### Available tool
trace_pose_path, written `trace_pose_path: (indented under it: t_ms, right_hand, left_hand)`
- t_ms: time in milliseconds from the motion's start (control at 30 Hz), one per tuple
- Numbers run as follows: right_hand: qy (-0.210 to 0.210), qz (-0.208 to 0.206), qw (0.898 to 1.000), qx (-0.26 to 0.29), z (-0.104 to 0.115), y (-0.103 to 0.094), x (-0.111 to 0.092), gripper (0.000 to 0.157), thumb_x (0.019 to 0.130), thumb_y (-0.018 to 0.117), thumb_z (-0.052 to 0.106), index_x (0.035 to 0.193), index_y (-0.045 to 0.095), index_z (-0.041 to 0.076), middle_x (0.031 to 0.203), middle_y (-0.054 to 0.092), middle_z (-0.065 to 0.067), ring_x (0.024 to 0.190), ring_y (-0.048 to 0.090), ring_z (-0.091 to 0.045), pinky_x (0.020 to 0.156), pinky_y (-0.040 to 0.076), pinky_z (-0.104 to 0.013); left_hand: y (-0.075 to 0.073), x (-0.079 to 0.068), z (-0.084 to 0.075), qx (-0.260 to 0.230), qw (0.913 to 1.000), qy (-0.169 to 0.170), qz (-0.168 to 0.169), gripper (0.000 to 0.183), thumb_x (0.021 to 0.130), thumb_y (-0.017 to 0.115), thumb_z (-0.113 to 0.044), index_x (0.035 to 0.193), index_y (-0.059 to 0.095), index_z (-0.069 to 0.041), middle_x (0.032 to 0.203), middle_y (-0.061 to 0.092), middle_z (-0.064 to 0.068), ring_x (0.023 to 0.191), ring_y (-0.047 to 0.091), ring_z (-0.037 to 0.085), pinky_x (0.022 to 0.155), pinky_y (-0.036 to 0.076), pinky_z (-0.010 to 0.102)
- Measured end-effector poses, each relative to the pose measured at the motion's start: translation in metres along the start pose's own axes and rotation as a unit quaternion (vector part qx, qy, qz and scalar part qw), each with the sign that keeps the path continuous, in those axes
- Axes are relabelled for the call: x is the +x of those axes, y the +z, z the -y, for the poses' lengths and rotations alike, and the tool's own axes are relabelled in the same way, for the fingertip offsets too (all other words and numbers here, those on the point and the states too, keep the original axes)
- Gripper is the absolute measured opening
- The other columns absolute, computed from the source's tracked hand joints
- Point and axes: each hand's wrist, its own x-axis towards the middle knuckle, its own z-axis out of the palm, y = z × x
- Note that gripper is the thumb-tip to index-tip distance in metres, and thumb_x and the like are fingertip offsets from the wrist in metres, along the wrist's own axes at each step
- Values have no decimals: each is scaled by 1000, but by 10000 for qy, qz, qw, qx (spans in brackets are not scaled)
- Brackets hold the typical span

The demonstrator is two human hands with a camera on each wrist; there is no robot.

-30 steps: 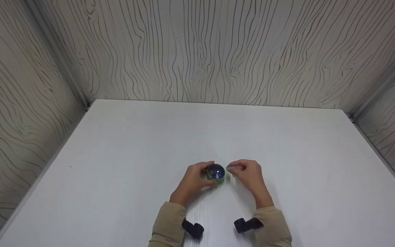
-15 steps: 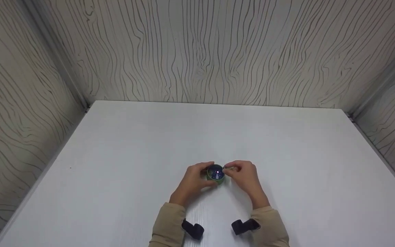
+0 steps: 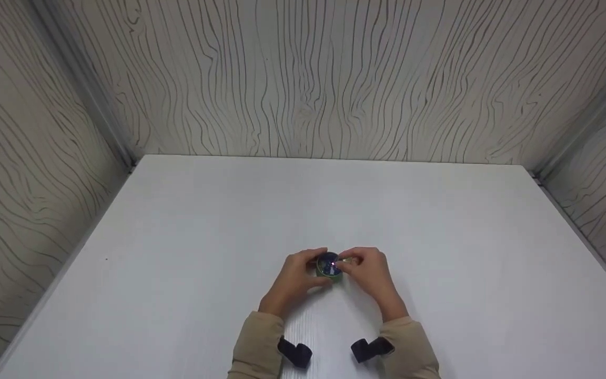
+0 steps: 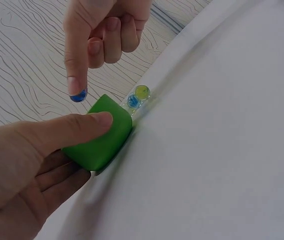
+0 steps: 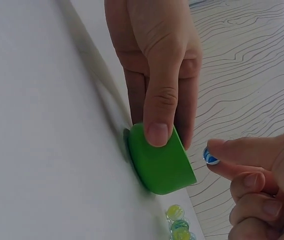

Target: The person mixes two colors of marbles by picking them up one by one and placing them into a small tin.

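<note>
A small green cup [image 3: 330,278] stands on the white table, its inside dark blue and shiny in the head view. My left hand [image 3: 293,273] grips it from the left, thumb on the near side and fingers behind. Between thumb and forefinger, my right hand [image 3: 370,267] pinches a blue glass marble [image 5: 210,156] just above the cup's rim; the other fingers are curled in. Beside the cup lie several more marbles, among them a yellow-green marble [image 4: 142,92] and a blue marble [image 4: 133,101]. In the head view the right hand mostly hides these.
The white table [image 3: 203,221] runs back to a wood-grain patterned wall [image 3: 303,79], with matching panels at both sides. Black wrist mounts [image 3: 295,352] stick out inward from the tan sleeves [image 3: 412,347], close over the table's near part.
My right hand has moved left, from beside the cup to over its rim, carrying the marble. The left hand and the cup have stayed in place.
</note>
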Motion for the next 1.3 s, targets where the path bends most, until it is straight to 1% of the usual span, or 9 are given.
trace_pose_path:
  t_ms: [100,333,400,700,900,1067,1300]
  right_hand:
    - [-19,32,10000,-41,0,3,0,13,78,77,6,88,75,-1,58,44,5,56,39,-9,48,30,-15]
    - [-46,54,9999,-131,1,6,-1,12,77,77,6,88,75,0,57,44,5,55,39,-9,48,29,-15]
    - [-30,58,9999,-137,1,6,-1,12,77,77,6,88,75,0,58,44,5,55,39,-9,48,29,-15]
    - [-126,-36,9999,-7,1,-4,2,11,77,77,6,87,76,0,56,42,6,53,37,-6,48,29,-15]
    - [118,-121,9999,-15,-5,-14,3,12,78,77,8,88,76,2,57,44,7,55,38,-5,49,30,-15]
    - [291,-194,9994,64,-11,-21,3,15,78,78,13,89,77,2,55,47,7,55,38,-6,48,30,-15]
    - [571,-147,9982,-89,-19,-28,4,17,80,75,13,93,76,2,57,42,6,57,38,-8,48,28,-16]
  left_hand:
    - [-1,-1,-1,-54,10000,-22,-7,60,78,78,-8,132,56,0,130,63,18,123,61,29,108,48,40]
    - [-1,-1,0,-48,9999,89,-16,59,78,78,-6,132,56,2,129,63,19,121,61,30,107,49,41]
    - [0,-1,0,-59,10000,56,-8,59,78,78,-6,132,56,1,129,63,19,121,61,30,108,49,41]
    - [-1,1,-2,65,9999,88,-33,60,77,79,-8,133,56,-1,132,62,17,124,59,30,110,47,41]
    - [0,0,-2,-52,10000,-56,18,62,77,79,-9,134,55,-3,133,61,15,126,58,29,111,46,41]
    - [0,0,-2,-182,9998,-126,20,62,77,79,-10,134,55,-3,134,61,15,127,58,28,112,45,41]
    - [0,-1,0,-317,9994,-136,30,63,76,79,-8,133,55,-1,133,61,17,126,58,30,111,46,42]
